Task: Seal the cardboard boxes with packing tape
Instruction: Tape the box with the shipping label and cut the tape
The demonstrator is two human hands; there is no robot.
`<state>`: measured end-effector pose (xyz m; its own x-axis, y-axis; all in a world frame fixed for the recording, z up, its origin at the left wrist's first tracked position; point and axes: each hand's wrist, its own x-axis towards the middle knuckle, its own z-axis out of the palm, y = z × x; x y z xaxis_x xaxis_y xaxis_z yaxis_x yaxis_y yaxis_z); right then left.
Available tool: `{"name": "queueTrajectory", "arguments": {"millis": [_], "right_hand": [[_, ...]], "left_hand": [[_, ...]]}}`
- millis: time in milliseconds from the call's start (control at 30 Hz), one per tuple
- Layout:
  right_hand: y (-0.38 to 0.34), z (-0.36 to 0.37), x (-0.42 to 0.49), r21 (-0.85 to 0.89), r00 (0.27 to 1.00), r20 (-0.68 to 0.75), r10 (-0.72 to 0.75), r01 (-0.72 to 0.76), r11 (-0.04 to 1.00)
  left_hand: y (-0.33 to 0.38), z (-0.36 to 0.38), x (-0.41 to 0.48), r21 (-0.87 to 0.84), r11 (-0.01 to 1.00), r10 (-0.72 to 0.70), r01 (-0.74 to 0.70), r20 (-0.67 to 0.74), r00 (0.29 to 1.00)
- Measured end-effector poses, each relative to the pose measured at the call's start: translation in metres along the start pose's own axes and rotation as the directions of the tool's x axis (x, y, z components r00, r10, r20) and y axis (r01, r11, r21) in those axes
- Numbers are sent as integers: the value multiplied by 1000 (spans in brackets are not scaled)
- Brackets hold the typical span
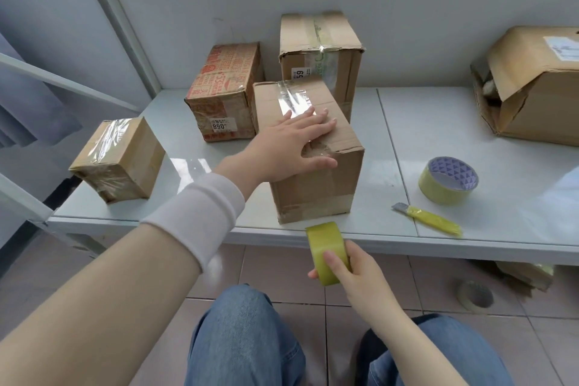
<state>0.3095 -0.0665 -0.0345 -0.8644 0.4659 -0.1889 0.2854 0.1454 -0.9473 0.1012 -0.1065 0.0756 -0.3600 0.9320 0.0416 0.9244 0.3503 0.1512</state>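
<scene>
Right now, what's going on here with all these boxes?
A person is taping cardboard boxes shut at a white table. Their left hand lies flat on top of the middle box, over a strip of clear tape on its top. Their right hand grips a yellow tape roll just below the table's edge. A spare roll and a yellow knife lie to the right, and the far-right box is open.

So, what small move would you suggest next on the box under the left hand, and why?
Probably slide the left hand toward the near top edge of the box to press down the clear tape, which looks wrinkled there; the right hand holds the tape roll clear.
</scene>
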Motion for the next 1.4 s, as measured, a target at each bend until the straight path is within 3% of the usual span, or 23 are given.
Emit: {"name": "queueTrajectory", "arguments": {"millis": [67, 100, 133, 167, 200, 233, 300, 367, 467, 567, 667, 733, 767, 833, 867, 1033, 1100, 1233, 1333, 1400], "right_hand": [[1, 2, 3, -2, 1000, -11, -8, 8, 1000], [2, 2, 2, 9, 1000, -1, -9, 9, 1000], [2, 2, 1, 29, 1000, 15, -8, 7, 1000], [3, 1, -1, 53, 1000, 28, -7, 5, 999], [3, -1, -2, 70, 999, 30, -11, 9, 997], [4, -3, -3, 73, 1000, 20, -20, 18, 997], [6, -7, -5, 66, 999, 3, -42, 42, 997], [6, -7, -6, 69, 998, -2, -57, 57, 996], [6, -6, -9, 66, 997, -16, -77, 78, 995], [9, -7, -10, 48, 997, 5, -80, 80, 996], [11, -23, -5, 55, 993, -100, -60, 66, 996], [14, -46, 2, -22, 948, -301, -104, 102, 995], [17, -60, 7, -142, 900, -402, -170, 122, 982], [29, -88, 23, -466, 798, -495, -344, 91, 880], [36, -101, 33, -594, 780, -484, -397, 40, 803], [57, -124, 58, -854, 875, -382, -297, -211, 476], [59, -125, 59, -844, 871, -385, -305, -199, 498], [37, -121, 55, -637, 848, -463, -259, -115, 762], [6, -111, 47, -528, 802, -412, -432, 176, 831], [-17, -101, 40, -527, 736, -330, -591, 375, 762]], "left_hand": [[7, 3, -10, -46, 998, 34, -46, -239, 970], [14, 9, -18, -83, 995, 17, -61, -459, 888], [21, 19, -29, -162, 985, -63, -67, -682, 729], [32, 31, -45, -313, 948, -228, -67, -808, 544], [45, 43, -61, -492, 868, -424, -66, -803, 419], [56, 55, -75, -664, 746, -598, -50, -702, 386], [71, 81, -93, -856, 513, -745, 57, -411, 526], [75, 96, -96, -904, 401, -722, 147, -213, 658], [76, 98, -88, -967, 237, -688, 91, -102, 718], [77, 99, -81, -990, 131, -699, 45, -60, 713], [80, 102, -77, -992, 126, -720, 22, -77, 690], [81, 104, -74, -993, 118, -735, 15, -77, 674], [82, 105, -72, -993, 117, -742, 10, -80, 666], [83, 107, -69, -993, 115, -756, -2, -89, 649], [84, 107, -68, -994, 111, -763, -7, -89, 641], [85, 111, -67, -995, 99, -784, -21, -91, 614], [84, 111, -67, -994, 106, -787, -19, -95, 610], [83, 111, -67, -992, 120, -785, -26, -111, 609], [83, 110, -67, -991, 128, -790, -25, -117, 602], [84, 110, -67, -991, 129, -799, -19, -115, 590]]}}
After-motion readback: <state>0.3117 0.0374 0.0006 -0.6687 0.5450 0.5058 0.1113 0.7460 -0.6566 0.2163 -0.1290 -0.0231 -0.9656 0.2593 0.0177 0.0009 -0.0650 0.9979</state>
